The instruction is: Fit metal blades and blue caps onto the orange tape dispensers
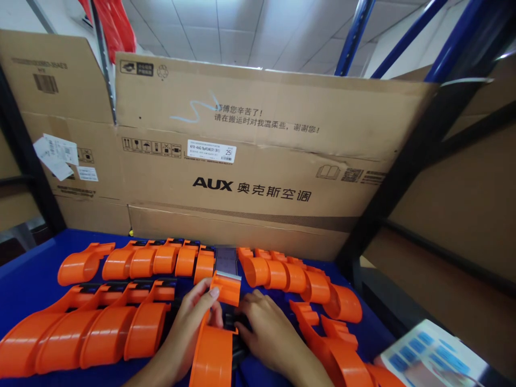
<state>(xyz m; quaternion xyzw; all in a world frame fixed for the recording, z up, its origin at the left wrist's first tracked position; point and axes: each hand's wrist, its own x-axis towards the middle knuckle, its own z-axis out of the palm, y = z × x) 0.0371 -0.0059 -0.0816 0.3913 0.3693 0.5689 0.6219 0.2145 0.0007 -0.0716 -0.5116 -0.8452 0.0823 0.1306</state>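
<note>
My left hand point(201, 309) pinches an orange plastic tape dispenser point(213, 352) near its top, just below a serrated metal blade point(228, 276). The curved body of this dispenser hangs down towards me. Close by on the right, my right hand point(262, 325) has its fingers curled around a black piece point(241, 324), much of it hidden by the hand. More black pieces lie beneath both hands, and their shape is hard to make out.
Rows of orange dispensers point(107, 336) cover the blue surface on the left, several with black handles. More dispensers point(296, 277) lie to the right. Behind stands a cardboard panel point(258, 188), beside a black post point(387, 161). A white and blue box point(435, 352) sits at lower right.
</note>
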